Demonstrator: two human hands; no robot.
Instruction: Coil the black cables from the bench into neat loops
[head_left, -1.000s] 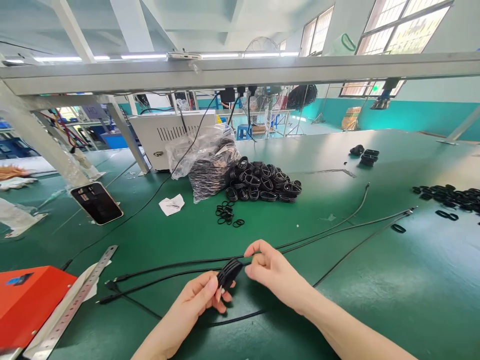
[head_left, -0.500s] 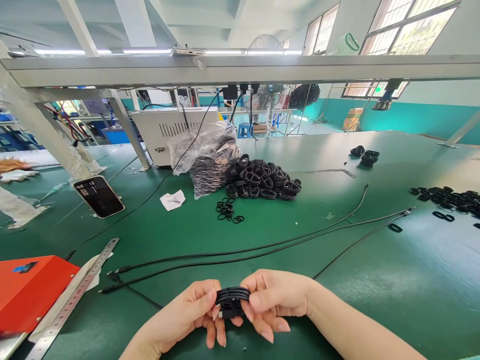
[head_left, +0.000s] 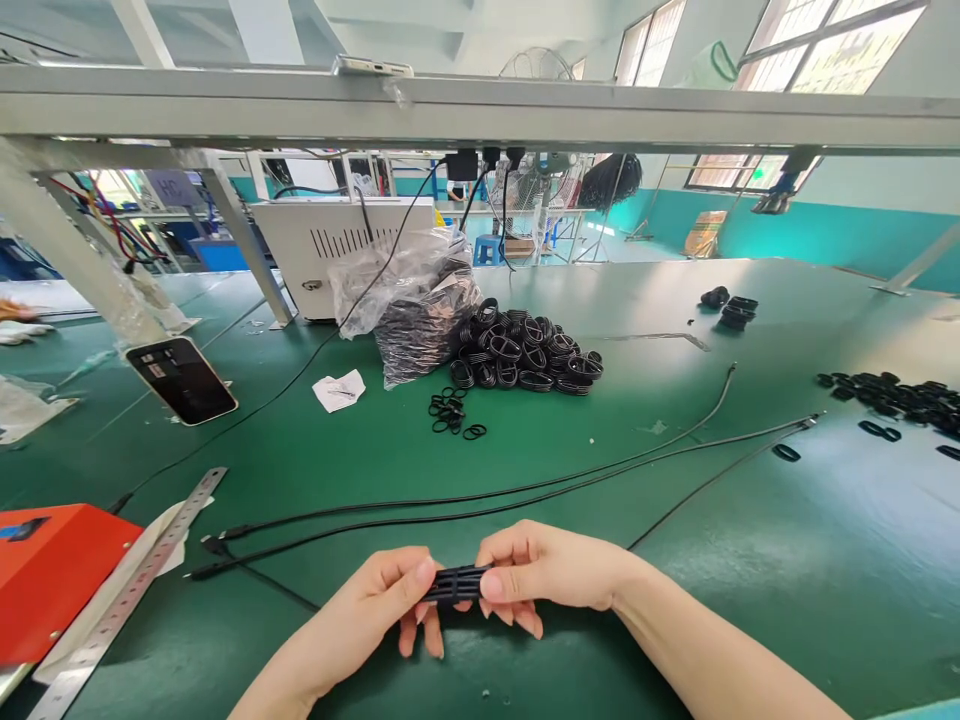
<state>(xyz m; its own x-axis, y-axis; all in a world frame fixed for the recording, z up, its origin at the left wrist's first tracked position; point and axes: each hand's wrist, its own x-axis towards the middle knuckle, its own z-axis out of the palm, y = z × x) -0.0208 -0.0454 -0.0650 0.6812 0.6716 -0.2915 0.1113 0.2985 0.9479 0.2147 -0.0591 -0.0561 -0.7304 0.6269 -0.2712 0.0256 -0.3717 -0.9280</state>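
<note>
A short coiled bundle of black cable point(head_left: 456, 584) is held between both hands above the green table, with a dark band around its middle. My left hand point(head_left: 397, 595) pinches its left end between thumb and fingers. The right end is gripped the same way by my right hand point(head_left: 521, 580). Beyond the hands, several long black cables point(head_left: 480, 508) lie stretched across the table, their plugs at the left and right ends. Farther back sits a heap of coiled black cables point(head_left: 525, 350), with small black rings point(head_left: 448, 410) in front of it.
On the left are an orange-red device point(head_left: 60, 580), a metal ruler point(head_left: 142, 590) and a phone point(head_left: 182, 380) leaning against a post. A plastic bag of cables point(head_left: 424, 330) stands beside a white box point(head_left: 322, 255). Black loops point(head_left: 900, 400) lie at right. A beam point(head_left: 480, 115) spans overhead.
Both hands have tipped the cable bundle so that its edge faces me, and its plug no longer shows. They have also risen slightly. The camera view has shifted a little.
</note>
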